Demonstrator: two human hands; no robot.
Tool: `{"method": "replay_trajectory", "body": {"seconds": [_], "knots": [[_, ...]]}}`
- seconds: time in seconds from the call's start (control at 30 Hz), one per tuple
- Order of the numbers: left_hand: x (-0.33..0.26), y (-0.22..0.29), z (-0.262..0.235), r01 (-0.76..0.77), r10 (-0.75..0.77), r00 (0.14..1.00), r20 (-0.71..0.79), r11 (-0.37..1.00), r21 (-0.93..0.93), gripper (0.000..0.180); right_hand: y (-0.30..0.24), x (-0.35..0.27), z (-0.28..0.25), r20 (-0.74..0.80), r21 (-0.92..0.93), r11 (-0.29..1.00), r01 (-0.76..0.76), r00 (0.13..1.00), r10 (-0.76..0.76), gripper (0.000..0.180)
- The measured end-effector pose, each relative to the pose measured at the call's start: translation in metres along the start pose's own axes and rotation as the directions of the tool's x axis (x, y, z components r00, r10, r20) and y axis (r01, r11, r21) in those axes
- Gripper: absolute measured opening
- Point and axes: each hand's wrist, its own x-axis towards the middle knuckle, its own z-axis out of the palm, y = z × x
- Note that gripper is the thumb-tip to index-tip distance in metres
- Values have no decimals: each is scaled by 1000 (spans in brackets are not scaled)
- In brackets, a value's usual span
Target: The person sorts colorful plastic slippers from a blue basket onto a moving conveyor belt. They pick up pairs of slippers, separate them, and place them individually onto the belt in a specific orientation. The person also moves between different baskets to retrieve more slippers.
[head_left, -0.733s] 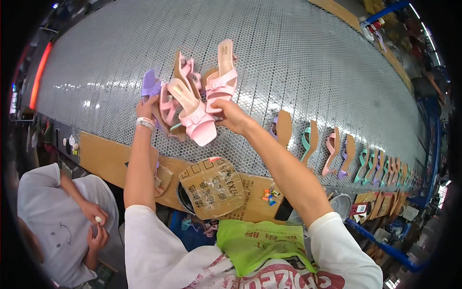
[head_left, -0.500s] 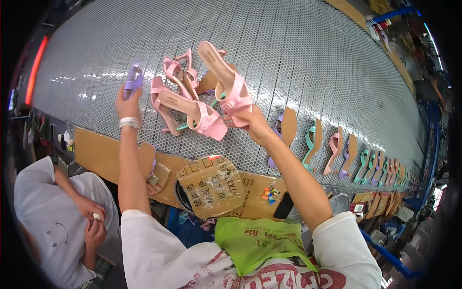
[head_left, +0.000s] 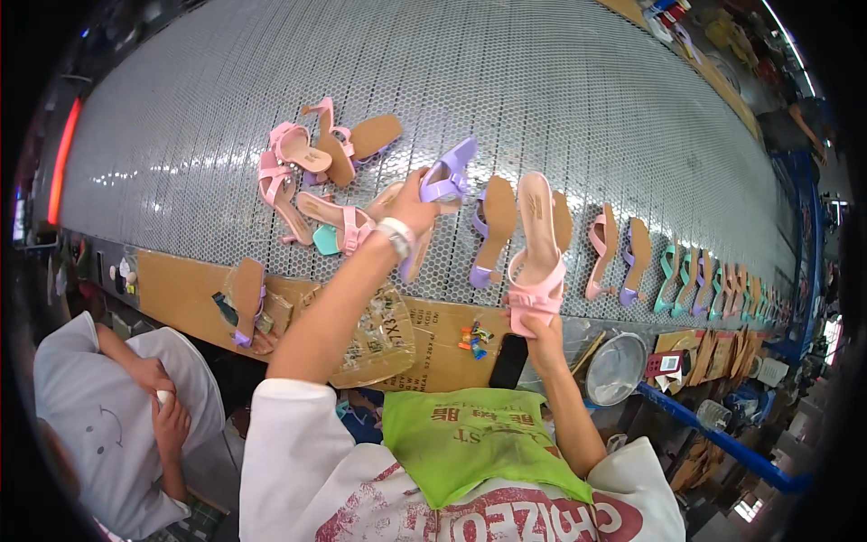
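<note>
My left hand (head_left: 418,204) reaches out over the grey mesh conveyor belt (head_left: 560,99) and grips a purple heeled sandal (head_left: 446,179). Close to my chest, my right hand (head_left: 545,328) holds a pink sandal (head_left: 537,253) by its front strap, the sole pointing up over the belt's near edge. Several pink sandals (head_left: 307,163) lie in a loose cluster on the belt to the left of my left hand. A purple sandal (head_left: 492,230) lies between my two hands.
A row of pink, teal and green sandals (head_left: 668,271) runs along the belt to the right. Cardboard sheets (head_left: 181,289) and a plastic bag (head_left: 384,330) line the near edge, beside a metal bowl (head_left: 616,366). Another person in a grey shirt (head_left: 99,425) sits lower left.
My right hand has drawn back toward my chest and now holds a single pink sandal. The other pink sandals now lie on the belt. My left hand moved right and down with the purple sandal.
</note>
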Motion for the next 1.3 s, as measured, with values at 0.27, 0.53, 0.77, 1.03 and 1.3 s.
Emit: {"method": "replay_trajectory", "body": {"seconds": [0.27,0.53,0.77,1.03,1.3], "knots": [[38,-50,96,457,-72,820,-568,681,573,84,-11,-85,-53,-129,6,997,75,989,-74,44],[10,-59,98,367,-151,930,-336,448,815,84,7,-129,-95,-231,80,993,81,971,-61,48],[-83,-50,74,43,176,975,-136,454,890,47,14,-137,-108,-180,59,993,106,979,-93,54],[-133,-53,-48,336,118,907,-405,379,862,51,6,-126,-101,36,-130,988,88,996,-84,43],[-134,-80,-131,272,-202,960,-192,521,809,60,7,-128,-38,-14,-118,989,86,996,-88,43]]}}
